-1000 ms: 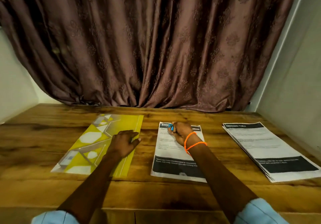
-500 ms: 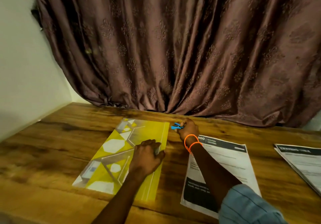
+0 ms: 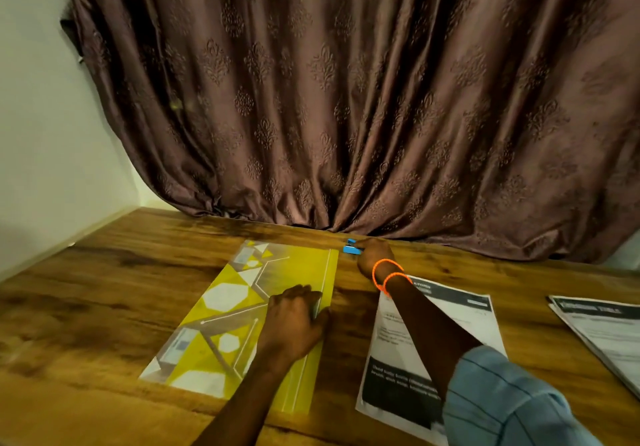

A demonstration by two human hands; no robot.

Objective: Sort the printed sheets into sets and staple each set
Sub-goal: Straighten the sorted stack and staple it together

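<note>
A small blue stapler (image 3: 350,247) sits at the far side of the wooden table (image 3: 104,289), just right of the top corner of a yellow patterned folder (image 3: 242,314). My right hand (image 3: 374,257), with orange bands at the wrist, holds the stapler there by the fingertips. My left hand (image 3: 298,321) rests on the folder's right edge with the fingers curled over it. A printed set with black bands (image 3: 474,317) lies under my right forearm. Another pile of printed sheets (image 3: 602,331) lies at the right edge.
A brown patterned curtain (image 3: 346,99) hangs down to the table's back edge. A pale wall (image 3: 38,134) closes the left side. Bare wood lies left of the folder and along the near edge.
My right hand carried the stapler off the middle printed set to the table's back, beside the folder's top corner. The view swung left. My left hand stayed on the folder.
</note>
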